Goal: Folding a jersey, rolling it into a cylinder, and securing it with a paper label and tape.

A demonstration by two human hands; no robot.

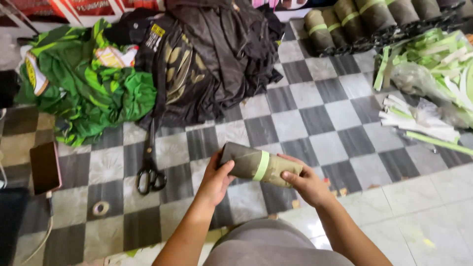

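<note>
Fingers (227, 167) of left hand (217, 180) clamped on dark end of rolled olive garment (256, 165); right hand (308, 184) cupping other end. Roll held mid-air above checkered floor (320, 118), centre frame. Likely soft, light, springy; best gripped at both ends beside pale green band (262, 166). Scissors (149, 162) at 9 o'clock.

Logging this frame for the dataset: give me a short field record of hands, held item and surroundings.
left hand: left hand grips the dark end of the fabric roll
right hand: right hand grips the lighter end, fingers over the top
held item: olive roll with a light green band, tilted, above the floor
floor: checkered tiles
nearby: scissors, tape ring, phone on a cable
behind: black garments, green garments, row of finished rolls
right side: paper strips
</note>
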